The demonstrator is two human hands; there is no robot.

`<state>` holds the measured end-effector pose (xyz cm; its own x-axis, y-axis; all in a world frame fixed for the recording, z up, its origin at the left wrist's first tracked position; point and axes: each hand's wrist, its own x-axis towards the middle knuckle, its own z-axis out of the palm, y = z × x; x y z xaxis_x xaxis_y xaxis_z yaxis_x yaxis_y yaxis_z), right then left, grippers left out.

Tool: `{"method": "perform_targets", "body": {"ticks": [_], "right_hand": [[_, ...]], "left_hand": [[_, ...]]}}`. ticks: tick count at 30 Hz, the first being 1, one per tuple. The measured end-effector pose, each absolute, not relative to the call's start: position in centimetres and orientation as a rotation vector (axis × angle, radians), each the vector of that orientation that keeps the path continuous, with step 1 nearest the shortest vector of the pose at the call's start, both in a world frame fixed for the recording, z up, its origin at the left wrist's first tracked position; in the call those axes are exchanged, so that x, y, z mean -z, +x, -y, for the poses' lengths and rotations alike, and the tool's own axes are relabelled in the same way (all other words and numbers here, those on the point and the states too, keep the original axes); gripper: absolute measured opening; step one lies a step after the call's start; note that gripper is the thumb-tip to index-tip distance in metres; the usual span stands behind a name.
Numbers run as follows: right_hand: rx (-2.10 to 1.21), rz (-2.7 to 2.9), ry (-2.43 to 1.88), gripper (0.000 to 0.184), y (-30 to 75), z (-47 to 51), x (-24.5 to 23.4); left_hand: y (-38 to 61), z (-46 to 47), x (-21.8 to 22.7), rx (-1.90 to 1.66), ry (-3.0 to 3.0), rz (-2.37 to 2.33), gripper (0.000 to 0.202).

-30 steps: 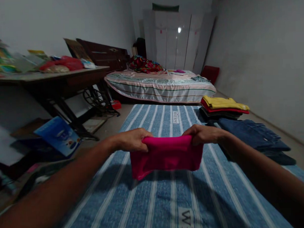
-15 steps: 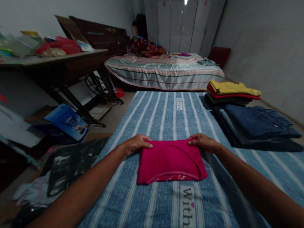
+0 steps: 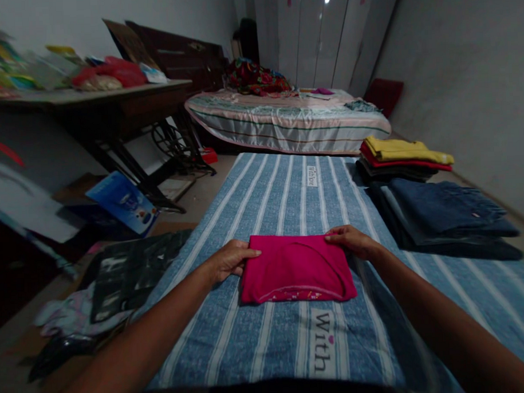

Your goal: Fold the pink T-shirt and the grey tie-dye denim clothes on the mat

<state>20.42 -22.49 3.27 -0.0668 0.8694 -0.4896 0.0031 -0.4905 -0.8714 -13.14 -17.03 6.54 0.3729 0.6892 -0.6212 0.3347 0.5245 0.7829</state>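
Observation:
A folded pink shirt (image 3: pixel 296 270) lies flat on a blue-and-white striped cloth (image 3: pixel 270 196), its curved neckline facing up and a patterned strip showing at the near edge. My left hand (image 3: pixel 232 259) grips its left side, thumb on top and fingers partly hidden beneath. At the far right corner, my right hand (image 3: pixel 349 240) pinches the fabric between thumb and fingers. To the right sit a stack of folded dark jeans (image 3: pixel 443 213) and a smaller pile topped by a yellow garment (image 3: pixel 406 150).
A larger bed (image 3: pixel 289 121) stands beyond the striped surface. On the left is a cluttered table (image 3: pixel 125 93) with an iron wheel under it. A blue box (image 3: pixel 125 204) and dark plastic-wrapped goods (image 3: pixel 131 275) lie on the floor at left.
My left hand has slid from the shirt's far left corner a little toward me along its left side. My right hand keeps its hold at the far right corner. The view has shifted slightly.

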Motion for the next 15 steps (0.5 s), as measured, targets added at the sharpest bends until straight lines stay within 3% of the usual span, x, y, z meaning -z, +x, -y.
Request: {"method": "perform_targets", "body": {"ticks": [9, 15], "right_hand": [[-1.653, 0.898, -1.404, 0.035, 19.9, 24.9, -4.4], [-1.753, 0.802, -1.123, 0.035, 16.2, 30.2, -7.0]], "left_hand": [[-12.9, 16.2, -9.0, -0.428, 1.085, -1.102, 0.039], [-13.3, 13.1, -16.5, -0.277, 1.432, -1.08, 0.031]]}}
